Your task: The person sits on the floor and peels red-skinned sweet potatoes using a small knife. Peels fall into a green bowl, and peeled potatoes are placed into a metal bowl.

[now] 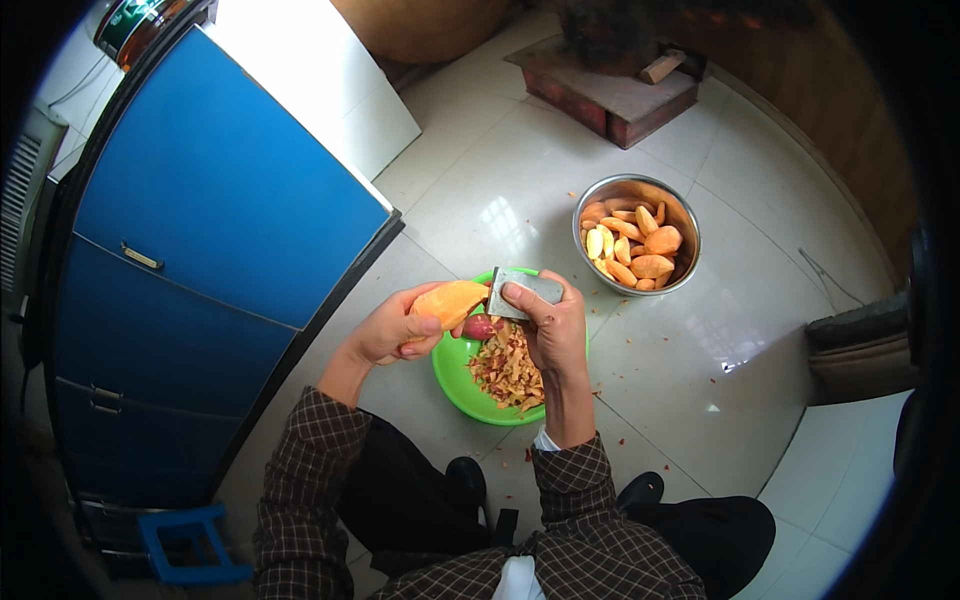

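My left hand (397, 325) grips a peeled orange sweet potato (448, 303) by its near end, with the tip pointing right. In my right hand (556, 322) is a wide metal blade (529, 291), my thumb lying across its flat face. The blade's left edge meets or nearly meets the tip of the sweet potato. Beneath both hands a green plastic basin (455, 382) stands on the floor. Peel scraps (508, 367) are heaped inside it. A red-skinned sweet potato (480, 327) lies among them, partly hidden by my hands.
A steel pot (696, 259) of peeled sweet potatoes (651, 265) stands to the right beyond the basin. Blue cabinets (225, 187) line the left side. A low metal base (600, 97) lies at the back, and a blue plastic stool (191, 544) at lower left. Peel bits dot the tiles.
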Demonstrator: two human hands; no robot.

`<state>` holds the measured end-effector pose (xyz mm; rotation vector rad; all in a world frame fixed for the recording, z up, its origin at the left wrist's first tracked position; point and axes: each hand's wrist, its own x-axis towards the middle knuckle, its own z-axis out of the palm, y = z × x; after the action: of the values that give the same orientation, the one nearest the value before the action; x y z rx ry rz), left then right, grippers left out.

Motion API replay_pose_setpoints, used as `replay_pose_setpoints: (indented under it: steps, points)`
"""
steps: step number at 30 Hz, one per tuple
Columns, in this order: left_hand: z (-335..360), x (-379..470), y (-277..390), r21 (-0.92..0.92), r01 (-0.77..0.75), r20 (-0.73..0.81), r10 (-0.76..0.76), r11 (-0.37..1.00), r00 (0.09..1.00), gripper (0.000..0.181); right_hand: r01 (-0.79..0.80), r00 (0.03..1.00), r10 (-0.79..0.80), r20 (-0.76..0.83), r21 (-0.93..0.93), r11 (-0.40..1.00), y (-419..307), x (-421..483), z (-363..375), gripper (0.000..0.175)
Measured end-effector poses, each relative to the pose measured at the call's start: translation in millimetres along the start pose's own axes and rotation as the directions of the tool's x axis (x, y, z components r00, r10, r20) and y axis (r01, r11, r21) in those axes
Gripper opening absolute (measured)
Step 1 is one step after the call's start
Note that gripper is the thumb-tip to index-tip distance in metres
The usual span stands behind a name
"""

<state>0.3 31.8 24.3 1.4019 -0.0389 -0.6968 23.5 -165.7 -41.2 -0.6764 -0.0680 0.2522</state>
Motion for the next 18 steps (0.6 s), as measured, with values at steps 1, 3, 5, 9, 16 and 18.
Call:
replay_pose_setpoints:
  steps: [1, 3, 5, 9, 16, 18]
  points:
    - [-6, 1, -4, -0.149, -0.013, 0.060, 0.022, 0.989, 0.998, 0.064, -0.031, 1.000, 0.031, -0.001, 0.065, 0.997, -1, 0, 1, 0.014]
    - [-23, -4, -7, -0.345, -0.057, 0.193, 0.130, 0.937, 0.973, 0.066, -0.086, 0.996, 0.090, -0.009, 0.193, 0.977, -4, 0, 1, 0.015]
    - [-35, -4, -8, -0.472, -0.104, 0.288, 0.265, 0.875, 0.920, 0.065, -0.022, 1.000, 0.023, 0.002, 0.343, 0.939, 5, 7, -17, 0.019]
    - [-7, 2, -4, -0.354, -0.178, -0.052, 0.171, 0.918, 0.984, 0.062, -0.114, 0.993, 0.115, 0.038, -0.043, 0.993, 11, 6, -20, 0.017]
    - [2, 4, -3, -0.064, -0.076, -0.092, 0.070, 0.995, 0.993, 0.052, 0.007, 0.988, 0.036, 0.148, -0.285, 0.958, -1, 2, -10, 0.016]
    - [4, 3, -1, 0.019, -0.068, -0.110, 0.070, 0.997, 0.991, 0.055, 0.039, 0.989, -0.003, 0.148, -0.243, 0.969, -8, -2, 0, 0.022]
